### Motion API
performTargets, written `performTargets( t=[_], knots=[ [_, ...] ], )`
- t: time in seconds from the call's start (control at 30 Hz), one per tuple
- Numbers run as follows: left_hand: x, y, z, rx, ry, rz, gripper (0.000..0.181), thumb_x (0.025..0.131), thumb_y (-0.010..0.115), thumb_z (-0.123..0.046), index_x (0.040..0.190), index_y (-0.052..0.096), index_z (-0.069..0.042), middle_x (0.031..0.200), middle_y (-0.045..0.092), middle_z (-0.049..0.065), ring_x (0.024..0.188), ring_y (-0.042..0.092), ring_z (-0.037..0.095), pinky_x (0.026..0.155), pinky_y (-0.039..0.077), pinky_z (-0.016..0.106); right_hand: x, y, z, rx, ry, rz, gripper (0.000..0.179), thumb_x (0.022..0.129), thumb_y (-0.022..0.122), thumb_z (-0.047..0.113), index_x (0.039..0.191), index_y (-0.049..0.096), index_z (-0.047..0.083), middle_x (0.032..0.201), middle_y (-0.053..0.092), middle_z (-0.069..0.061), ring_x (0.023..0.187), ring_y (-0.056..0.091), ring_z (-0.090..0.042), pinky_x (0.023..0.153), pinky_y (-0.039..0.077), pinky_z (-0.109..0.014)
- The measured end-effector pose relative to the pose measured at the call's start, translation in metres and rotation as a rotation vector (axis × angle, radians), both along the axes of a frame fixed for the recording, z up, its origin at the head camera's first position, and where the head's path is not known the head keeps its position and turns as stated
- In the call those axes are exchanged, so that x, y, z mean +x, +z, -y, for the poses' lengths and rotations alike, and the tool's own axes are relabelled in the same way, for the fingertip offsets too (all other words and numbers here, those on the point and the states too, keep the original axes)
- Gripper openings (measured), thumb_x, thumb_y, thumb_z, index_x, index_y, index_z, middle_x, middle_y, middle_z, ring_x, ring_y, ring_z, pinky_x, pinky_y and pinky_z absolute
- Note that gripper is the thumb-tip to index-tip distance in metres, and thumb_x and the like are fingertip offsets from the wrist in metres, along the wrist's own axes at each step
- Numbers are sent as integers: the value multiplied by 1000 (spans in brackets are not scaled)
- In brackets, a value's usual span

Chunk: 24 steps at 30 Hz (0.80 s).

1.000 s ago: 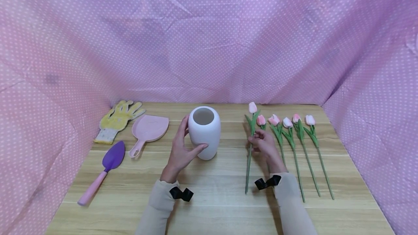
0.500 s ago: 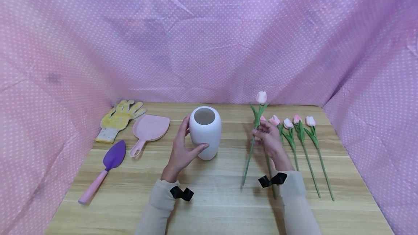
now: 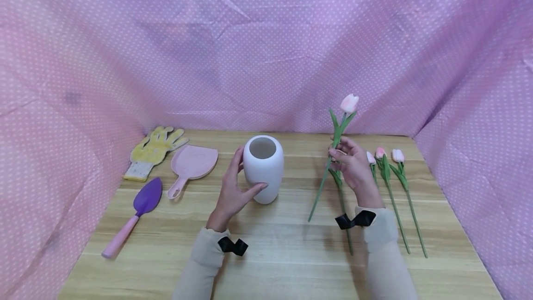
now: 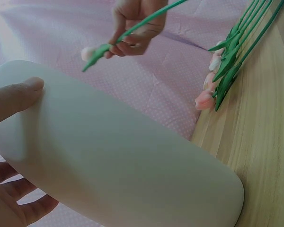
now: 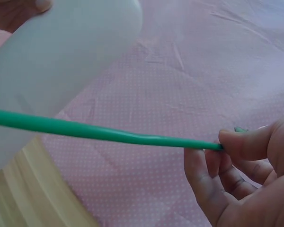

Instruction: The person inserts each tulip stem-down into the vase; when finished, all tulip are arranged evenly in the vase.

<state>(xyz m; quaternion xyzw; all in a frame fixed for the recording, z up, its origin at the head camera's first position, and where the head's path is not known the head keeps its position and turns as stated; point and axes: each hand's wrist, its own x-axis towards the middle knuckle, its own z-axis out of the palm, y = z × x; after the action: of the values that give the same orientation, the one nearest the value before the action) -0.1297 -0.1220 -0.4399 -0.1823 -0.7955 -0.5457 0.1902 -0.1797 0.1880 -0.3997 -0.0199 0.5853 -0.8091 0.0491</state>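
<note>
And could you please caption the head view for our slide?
Left hand grips the white vase; right hand holds up a pink tulip.

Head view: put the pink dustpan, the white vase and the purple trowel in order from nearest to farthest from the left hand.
From the left hand:
1. White vase: in its grip, on its right side.
2. Pink dustpan: to the left, a little beyond the hand.
3. Purple trowel: farthest left, past the dustpan.

Head view looks downward; nearer wrist views share the vase [image 4: 113, 146].
</note>
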Motion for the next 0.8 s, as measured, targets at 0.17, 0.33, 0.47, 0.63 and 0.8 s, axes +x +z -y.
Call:
performTargets(
  t=[0.17, 0.33, 0.47, 0.63, 0.8],
  knots=[
    [1, 0, 0, -5, 1, 10, 102, 72, 89, -6, 155, 30, -5, 155, 44, 16, 139, 47, 36, 110, 45, 57, -2, 9, -3, -85, 30, -54, 27, 95, 61, -3, 109, 68, 19, 89, 66, 4, 75, 65, -8, 63, 61, -25],
    [1, 1, 0, -2, -1, 13, 103, 72, 89, -6, 156, 29, -6, 155, 44, 17, 140, 46, 37, 110, 45, 58, -5, 15, -6, -117, 40, -76, 26, 96, 57, -5, 109, 67, 16, 88, 67, 3, 76, 68, -10, 61, 61, -25],
    [1, 0, 0, 1, 2, 16, 103, 72, 89, -7, 155, 29, -5, 154, 45, 17, 140, 46, 37, 110, 45, 58, -6, 22, -5, -145, 51, -95, 27, 96, 58, -6, 110, 67, 14, 90, 68, 2, 75, 69, -11, 60, 62, -26],
    [1, -1, 1, 5, 0, 16, 103, 72, 89, -7, 156, 29, -8, 154, 45, 16, 139, 47, 36, 110, 45, 57, -8, 34, -4, -193, 71, -131, 26, 95, 58, -9, 110, 67, 10, 89, 68, -1, 76, 69, -13, 57, 62, -28],
    [1, -1, 1, 1, -4, 23, 103, 73, 89, -8, 156, 29, -9, 155, 45, 15, 139, 47, 36, 110, 45, 57, -10, 52, -1, -206, 57, -185, 27, 94, 57, -11, 112, 67, 6, 87, 69, -3, 75, 70, -13, 60, 62, -28]
  ],
)
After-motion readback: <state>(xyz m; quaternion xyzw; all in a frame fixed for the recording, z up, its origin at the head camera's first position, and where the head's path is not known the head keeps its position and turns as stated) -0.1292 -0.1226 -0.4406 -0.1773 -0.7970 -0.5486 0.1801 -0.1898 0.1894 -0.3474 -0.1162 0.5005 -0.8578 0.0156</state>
